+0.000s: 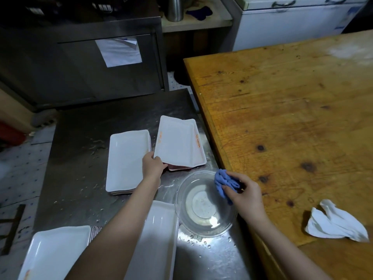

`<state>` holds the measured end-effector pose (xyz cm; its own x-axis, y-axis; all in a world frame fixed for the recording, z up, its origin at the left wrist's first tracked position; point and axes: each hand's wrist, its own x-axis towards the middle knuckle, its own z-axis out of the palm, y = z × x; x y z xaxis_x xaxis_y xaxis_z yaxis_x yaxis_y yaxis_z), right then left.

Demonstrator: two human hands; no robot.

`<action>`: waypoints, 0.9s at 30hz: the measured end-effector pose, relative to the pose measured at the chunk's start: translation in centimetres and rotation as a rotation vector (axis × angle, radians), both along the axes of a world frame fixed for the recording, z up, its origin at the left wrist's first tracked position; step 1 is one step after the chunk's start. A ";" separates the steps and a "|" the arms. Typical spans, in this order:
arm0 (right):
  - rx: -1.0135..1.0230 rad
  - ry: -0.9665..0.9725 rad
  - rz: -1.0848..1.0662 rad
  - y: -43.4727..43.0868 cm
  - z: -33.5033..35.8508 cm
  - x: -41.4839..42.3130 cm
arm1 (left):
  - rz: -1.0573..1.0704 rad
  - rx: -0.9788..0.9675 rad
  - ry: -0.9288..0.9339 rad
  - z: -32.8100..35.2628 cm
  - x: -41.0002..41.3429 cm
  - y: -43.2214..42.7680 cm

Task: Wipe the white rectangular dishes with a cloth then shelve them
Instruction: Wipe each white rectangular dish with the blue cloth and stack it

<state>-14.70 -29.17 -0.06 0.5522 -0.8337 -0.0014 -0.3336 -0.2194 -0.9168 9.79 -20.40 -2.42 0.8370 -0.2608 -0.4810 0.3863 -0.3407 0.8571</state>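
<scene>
My left hand (pixel 152 163) grips the near left corner of a white rectangular dish (pixel 178 141) and tilts it up off a small stack on the steel counter. Left of it lies another stack of white dishes (pixel 126 160). My right hand (pixel 245 191) holds a bunched blue cloth (pixel 224 181) over the rim of a clear glass bowl (pixel 203 207). Two more white dishes lie near me, one (pixel 159 239) partly under my left forearm and one (pixel 54 251) at the bottom left.
The wet steel counter (pixel 84 138) meets a large wooden table (pixel 292 118) on the right, where a crumpled white cloth (pixel 335 223) lies. A steel cabinet (pixel 80 63) with a paper sheet stands behind the counter. A white chest appliance (pixel 292 23) is at the back right.
</scene>
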 end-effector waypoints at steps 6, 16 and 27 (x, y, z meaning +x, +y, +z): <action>-0.004 -0.019 -0.040 0.1 0.8 -0.5 | -0.014 -0.075 -0.019 2.1 0.8 1.4; -0.001 -0.063 -0.074 0.6 3.0 -1.1 | -0.048 -0.158 -0.111 6.4 0.4 4.2; -0.046 -0.081 -0.039 2.2 4.6 -1.3 | -0.138 0.115 -0.453 9.2 -0.6 8.6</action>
<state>-15.99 -26.98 4.56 0.5157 -0.8529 0.0809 -0.2681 -0.2503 -0.9303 9.19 -11.85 6.79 0.9303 -0.3504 -0.1082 -0.0726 -0.4652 0.8822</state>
